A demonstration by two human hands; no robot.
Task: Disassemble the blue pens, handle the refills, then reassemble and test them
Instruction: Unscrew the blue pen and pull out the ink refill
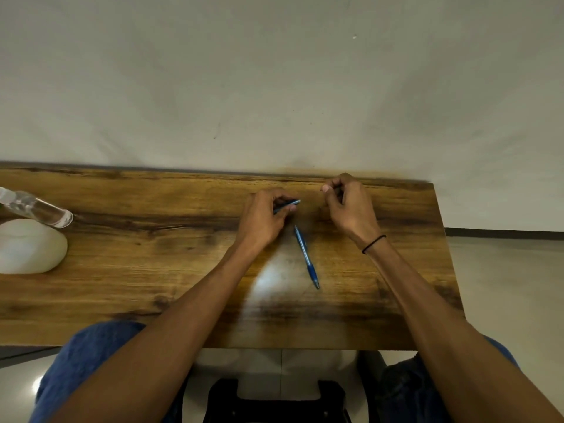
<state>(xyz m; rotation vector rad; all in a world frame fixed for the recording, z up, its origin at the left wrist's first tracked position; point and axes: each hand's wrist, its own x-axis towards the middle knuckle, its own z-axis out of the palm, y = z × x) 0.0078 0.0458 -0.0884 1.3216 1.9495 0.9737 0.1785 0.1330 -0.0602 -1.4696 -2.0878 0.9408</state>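
Nearest me, a whole blue pen lies on the tabletop, parked between my wrists for later. My left hand grips a blue pen barrel; my right hand has its fingers curled, pinching something I can't identify.

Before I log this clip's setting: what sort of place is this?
Probably a plain indoor workroom or office: a wood-grain desk against a bare off-white wall, a tiled floor, and a blue pen lying on the desk.
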